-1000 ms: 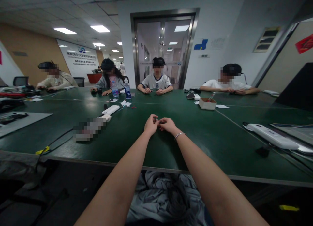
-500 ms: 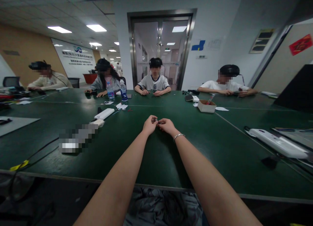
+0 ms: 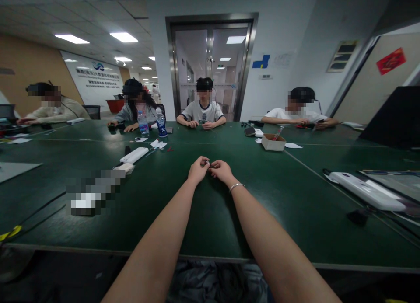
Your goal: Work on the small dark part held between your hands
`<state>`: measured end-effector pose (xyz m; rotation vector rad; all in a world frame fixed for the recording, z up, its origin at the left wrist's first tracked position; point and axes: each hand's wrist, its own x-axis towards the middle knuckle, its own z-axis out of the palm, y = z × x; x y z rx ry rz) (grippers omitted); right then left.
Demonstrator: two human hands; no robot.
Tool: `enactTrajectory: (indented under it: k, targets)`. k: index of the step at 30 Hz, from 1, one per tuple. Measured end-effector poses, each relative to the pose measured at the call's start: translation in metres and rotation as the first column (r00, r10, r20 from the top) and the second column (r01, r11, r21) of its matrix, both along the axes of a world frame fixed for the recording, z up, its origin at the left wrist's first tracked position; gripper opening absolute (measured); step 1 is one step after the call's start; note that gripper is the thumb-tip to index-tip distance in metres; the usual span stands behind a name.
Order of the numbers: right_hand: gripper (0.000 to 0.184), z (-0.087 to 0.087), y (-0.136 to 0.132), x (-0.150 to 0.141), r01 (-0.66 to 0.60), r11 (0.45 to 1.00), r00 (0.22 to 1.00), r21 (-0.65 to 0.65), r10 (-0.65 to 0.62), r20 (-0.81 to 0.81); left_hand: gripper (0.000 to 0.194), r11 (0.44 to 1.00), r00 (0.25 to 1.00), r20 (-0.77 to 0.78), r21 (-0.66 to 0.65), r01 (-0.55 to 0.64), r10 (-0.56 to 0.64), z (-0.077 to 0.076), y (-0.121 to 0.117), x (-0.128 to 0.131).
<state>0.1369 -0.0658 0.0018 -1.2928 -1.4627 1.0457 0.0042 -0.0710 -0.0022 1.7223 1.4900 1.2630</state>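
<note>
My left hand [image 3: 198,169] and my right hand [image 3: 222,172] meet fingertip to fingertip above the middle of the green table [image 3: 210,224]. Both are closed in a pinch. Between the fingertips a small greyish object [image 3: 208,164] shows only in part; its kind is too small to make out. A silvery bracelet [image 3: 236,187] circles my right wrist.
White power strips lie at the left [image 3: 134,155] and at the right [image 3: 365,190]. A small box [image 3: 273,143] with thin items in it stands right of centre. Two bottles [image 3: 160,123] stand at the far left. Several people sit along the far side.
My view has turned a little to the right, so the table and people shift left in it. Both hands stay together, pinched on the small object, with only slight finger movement.
</note>
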Motion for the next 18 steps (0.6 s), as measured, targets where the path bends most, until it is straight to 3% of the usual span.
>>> enactTrajectory:
  k: [5, 11, 18]
  targets:
    - [0.021, -0.002, -0.001, 0.0, 0.013, 0.999, 1.0, 0.032, -0.013, 0.0, 0.02, 0.998, 0.996, 0.087, 0.053, 0.027, -0.031, -0.007, 0.001, 0.001]
    - [0.021, -0.006, -0.004, 0.001, -0.019, 0.995, 0.999, 0.1, 0.015, 0.041, 0.021, 0.99, 0.982, 0.14, 0.087, 0.113, -0.125, -0.001, -0.005, -0.001]
    - [0.013, -0.004, -0.009, 0.001, -0.055, 0.985, 0.998, 0.161, 0.053, 0.018, 0.021, 0.997, 0.976, 0.209, 0.065, 0.042, -0.055, 0.003, -0.01, 0.003]
